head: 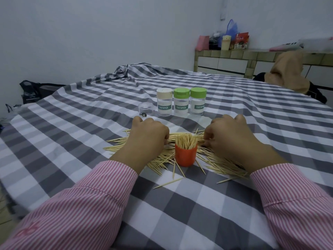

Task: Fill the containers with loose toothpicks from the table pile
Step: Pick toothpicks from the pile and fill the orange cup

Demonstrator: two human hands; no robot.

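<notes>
A bench (252,109) draped in a grey and white checked cloth carries everything. The pile of loose toothpicks (221,164) is spread across its near middle, fanning out to both sides of an orange cup (185,156), which stands upright in the pile and is packed with upright toothpicks. Behind the pile, well apart from it, three clear "TOOTHPICK" jars are lined up with lids on: a beige-lidded jar (164,101) and two green-lidded jars (189,101). A small clear lid or cap (145,107) lies just beside the beige one.

The left hand (148,135) is curled down onto the pile, and the right hand (228,136) is curled likewise; whether toothpicks are actually pinched cannot be told, as the fingertips are hidden.

Gathering appears to be the step in hand. It would be done best if the sticks were raked parallel into a bundle before lifting, and the cup left unknocked.
</notes>
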